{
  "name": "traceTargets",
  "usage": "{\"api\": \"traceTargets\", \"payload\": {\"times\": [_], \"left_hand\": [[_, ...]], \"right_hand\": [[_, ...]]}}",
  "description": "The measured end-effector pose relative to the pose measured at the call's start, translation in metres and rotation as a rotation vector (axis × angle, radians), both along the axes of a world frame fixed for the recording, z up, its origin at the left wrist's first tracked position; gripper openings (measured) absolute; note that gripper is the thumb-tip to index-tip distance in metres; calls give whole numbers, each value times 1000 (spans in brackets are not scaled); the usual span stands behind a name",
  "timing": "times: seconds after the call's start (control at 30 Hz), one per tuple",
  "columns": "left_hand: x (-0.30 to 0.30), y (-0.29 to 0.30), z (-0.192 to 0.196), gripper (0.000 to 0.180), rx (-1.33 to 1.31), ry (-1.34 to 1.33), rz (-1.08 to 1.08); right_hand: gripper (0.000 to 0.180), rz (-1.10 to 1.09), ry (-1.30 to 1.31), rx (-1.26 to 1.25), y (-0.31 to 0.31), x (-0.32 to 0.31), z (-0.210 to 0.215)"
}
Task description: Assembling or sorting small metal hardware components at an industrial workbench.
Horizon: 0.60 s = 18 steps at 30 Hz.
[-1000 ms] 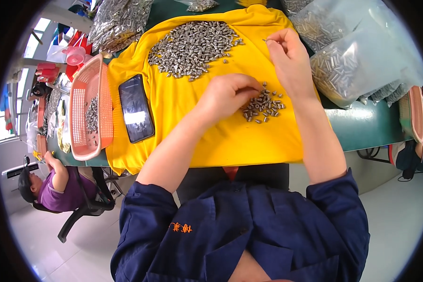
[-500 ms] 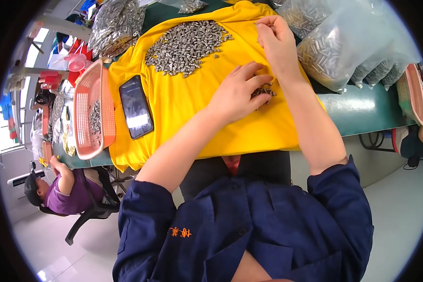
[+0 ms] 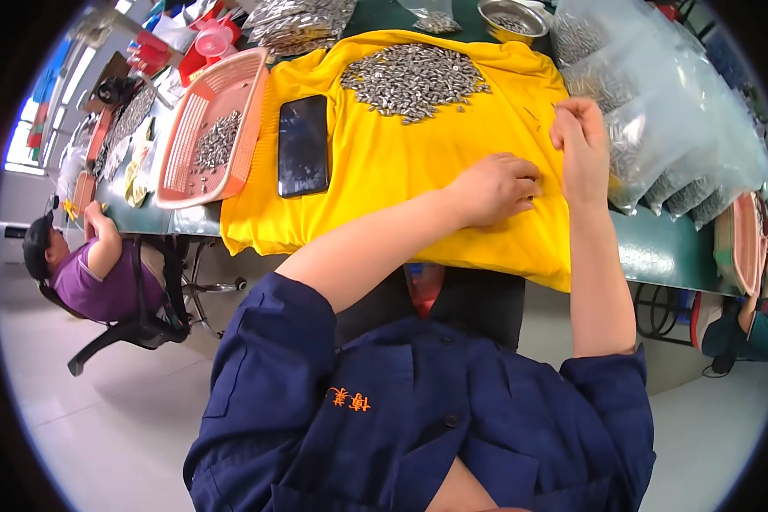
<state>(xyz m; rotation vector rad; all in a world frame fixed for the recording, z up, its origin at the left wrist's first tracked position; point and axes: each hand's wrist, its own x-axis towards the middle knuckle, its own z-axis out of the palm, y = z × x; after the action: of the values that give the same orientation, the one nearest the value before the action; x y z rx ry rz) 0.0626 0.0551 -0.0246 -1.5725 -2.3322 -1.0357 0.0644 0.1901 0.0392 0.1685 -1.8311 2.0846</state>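
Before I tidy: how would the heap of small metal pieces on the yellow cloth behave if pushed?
The heap of small metal pieces would probably spread apart, since its pieces lie loose. Single ones may roll, looking roundish. The yellow cloth might drag along, its folds suggesting softness.

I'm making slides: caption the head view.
Left hand over a yellow cloth, right hand near its edge, small metal cylinders heaped beyond, smartphone at left.
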Motion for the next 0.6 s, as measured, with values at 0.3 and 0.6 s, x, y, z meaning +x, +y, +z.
{"api": "traceTargets", "payload": {"times": [0.3, 0.6], "left_hand": [[2, -52, 23, 15, 126, 61, 146], [0, -152, 62, 15, 187, 146, 487]], "right_hand": [[8, -55, -199, 234, 29, 38, -4], [15, 108, 405, 730, -41, 146, 136]]}}
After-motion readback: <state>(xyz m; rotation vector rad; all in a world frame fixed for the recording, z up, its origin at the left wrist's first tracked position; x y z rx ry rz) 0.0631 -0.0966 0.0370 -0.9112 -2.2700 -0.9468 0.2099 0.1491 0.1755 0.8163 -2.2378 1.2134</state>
